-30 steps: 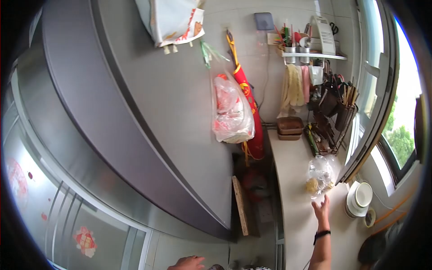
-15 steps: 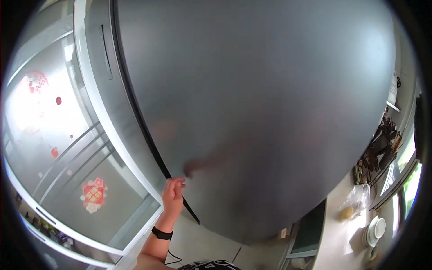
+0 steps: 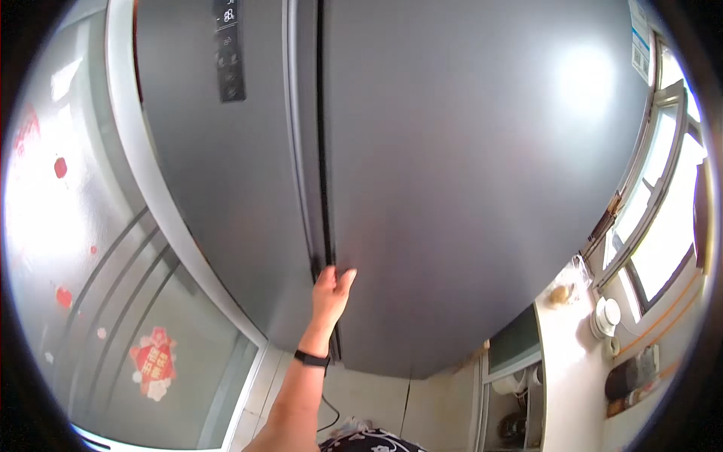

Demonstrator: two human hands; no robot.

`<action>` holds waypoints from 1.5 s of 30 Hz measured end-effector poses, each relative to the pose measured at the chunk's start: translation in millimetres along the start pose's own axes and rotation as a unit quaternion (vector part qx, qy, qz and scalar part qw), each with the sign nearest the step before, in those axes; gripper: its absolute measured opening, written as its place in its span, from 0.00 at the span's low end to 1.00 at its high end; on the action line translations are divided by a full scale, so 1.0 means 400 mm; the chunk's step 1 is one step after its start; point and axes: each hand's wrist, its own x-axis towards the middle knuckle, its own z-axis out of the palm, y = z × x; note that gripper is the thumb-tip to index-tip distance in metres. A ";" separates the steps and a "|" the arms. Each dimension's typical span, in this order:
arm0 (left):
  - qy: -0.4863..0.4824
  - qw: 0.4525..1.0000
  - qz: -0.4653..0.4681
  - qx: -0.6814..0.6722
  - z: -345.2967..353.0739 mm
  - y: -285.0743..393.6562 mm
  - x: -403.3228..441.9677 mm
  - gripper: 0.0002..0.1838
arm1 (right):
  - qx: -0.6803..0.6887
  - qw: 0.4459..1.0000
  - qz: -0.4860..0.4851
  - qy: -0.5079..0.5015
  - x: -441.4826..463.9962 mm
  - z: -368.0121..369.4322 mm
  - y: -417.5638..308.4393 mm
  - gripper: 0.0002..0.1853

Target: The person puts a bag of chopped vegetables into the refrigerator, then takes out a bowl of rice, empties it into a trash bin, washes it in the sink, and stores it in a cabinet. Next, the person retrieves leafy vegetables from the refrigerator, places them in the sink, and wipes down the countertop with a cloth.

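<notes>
A large grey refrigerator door (image 3: 467, 173) fills the middle of the view. To its left is the other refrigerator door (image 3: 203, 166), with a dark display panel (image 3: 230, 56) near its top. A narrow dark gap runs between the two doors. My left hand (image 3: 331, 294), with a black band (image 3: 311, 359) on the wrist, is at this gap, low down. Its fingers are curled round the right door's edge and partly hidden; the thumb rests toward the door front. My right hand is out of view.
A frosted glass sliding door (image 3: 113, 324) with red and white stickers stands at the left. On the right, a pale counter (image 3: 568, 377) carries a clear plastic bag and white bowls (image 3: 605, 316) below a window (image 3: 663, 226). A cable (image 3: 331, 414) lies on the tiled floor.
The right door has swung away from me, its edge now close alongside the left door. My left hand has moved with that edge, and the display panel has come into view.
</notes>
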 end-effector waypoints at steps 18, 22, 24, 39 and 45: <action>-0.054 0.963 0.264 0.004 -0.201 0.090 -0.508 0.13 | 0.066 0.918 -0.270 0.283 -0.199 0.060 -0.307 0.25; -0.297 0.905 0.303 -0.034 -0.313 0.128 -0.704 0.19 | 0.144 0.856 -0.348 0.355 -0.314 -0.118 -0.547 0.48; -0.394 0.841 0.367 0.056 -0.374 0.103 -0.735 0.10 | 0.252 0.827 -0.351 0.360 -0.376 -0.164 -0.619 0.57; -0.602 0.728 0.319 0.074 -0.343 -0.117 -0.602 0.08 | 0.378 0.688 -0.090 0.613 -0.311 -0.281 -0.184 0.38; -0.663 0.681 0.284 0.130 -0.343 -0.271 -0.389 0.11 | 0.344 0.667 -0.023 0.660 -0.254 -0.275 -0.081 0.41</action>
